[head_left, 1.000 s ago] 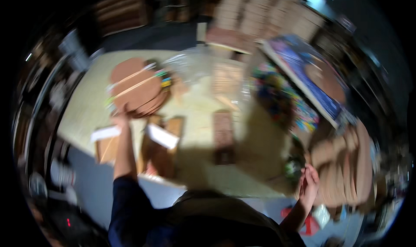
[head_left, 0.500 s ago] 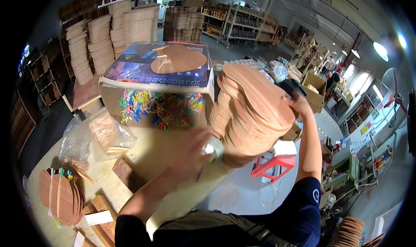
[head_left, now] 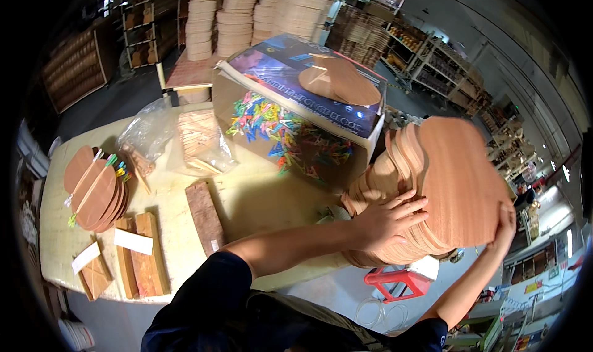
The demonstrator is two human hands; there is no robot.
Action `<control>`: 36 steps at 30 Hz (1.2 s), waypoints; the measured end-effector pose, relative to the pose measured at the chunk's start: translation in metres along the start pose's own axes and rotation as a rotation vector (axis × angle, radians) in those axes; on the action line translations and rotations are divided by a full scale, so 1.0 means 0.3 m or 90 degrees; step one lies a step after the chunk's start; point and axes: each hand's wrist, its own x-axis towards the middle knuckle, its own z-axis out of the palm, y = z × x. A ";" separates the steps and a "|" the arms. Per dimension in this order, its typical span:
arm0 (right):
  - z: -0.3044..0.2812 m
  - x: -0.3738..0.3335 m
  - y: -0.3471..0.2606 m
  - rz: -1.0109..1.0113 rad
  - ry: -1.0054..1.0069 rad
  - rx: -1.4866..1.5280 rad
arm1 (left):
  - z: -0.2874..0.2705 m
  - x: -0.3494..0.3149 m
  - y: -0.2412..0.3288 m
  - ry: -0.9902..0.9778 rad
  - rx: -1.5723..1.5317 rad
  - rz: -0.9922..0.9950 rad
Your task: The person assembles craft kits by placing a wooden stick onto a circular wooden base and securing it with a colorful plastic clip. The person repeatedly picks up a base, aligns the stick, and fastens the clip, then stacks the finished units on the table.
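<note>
A tall stack of thin, waisted guitar-body-shaped wooden panels [head_left: 370,188] stands at the right edge of the table. My right hand [head_left: 505,225] grips the lower right edge of the top wooden panel [head_left: 460,185], which sits askew over the rest. Against the near side of the stack lies my left hand [head_left: 392,221], its fingers spread and its fingertips by the top panel's left edge. A greenish roundish thing [head_left: 333,213] beside my left forearm is partly hidden. Beyond the stack, another wooden panel [head_left: 340,80] rests on a printed cardboard box [head_left: 290,83].
Colourful small clips [head_left: 275,129] fill the box's open side. Bagged wooden sticks [head_left: 199,139], a brown block [head_left: 205,216], clipped panels [head_left: 96,188] and wooden bars [head_left: 145,253] lie on the table [head_left: 259,185]. A red stool [head_left: 398,283] stands below the stack.
The view has swung left. My left hand has gone from above the table to the stack's side. The top panel has turned and shifted right, with my right hand at its edge.
</note>
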 end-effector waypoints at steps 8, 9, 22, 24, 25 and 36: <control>0.550 -0.578 0.019 -0.078 -0.017 0.054 | -0.225 -0.379 0.121 0.459 -0.687 -0.421; 0.572 -0.657 0.141 -0.011 -0.028 0.073 | -0.270 -0.493 0.142 0.473 -0.528 -0.495; 1.025 -1.325 0.758 0.548 -0.795 -0.086 | -0.204 -1.510 0.337 0.981 -0.390 -0.853; 1.059 -1.292 0.801 0.564 -0.834 -0.098 | -0.188 -1.536 0.313 0.991 -0.406 -0.811; 1.077 -1.273 0.825 0.569 -0.852 -0.087 | -0.191 -1.574 0.303 0.936 -0.522 -0.819; 1.230 -1.223 1.357 0.639 -0.878 0.182 | -0.407 -1.528 0.105 0.748 -0.881 -0.733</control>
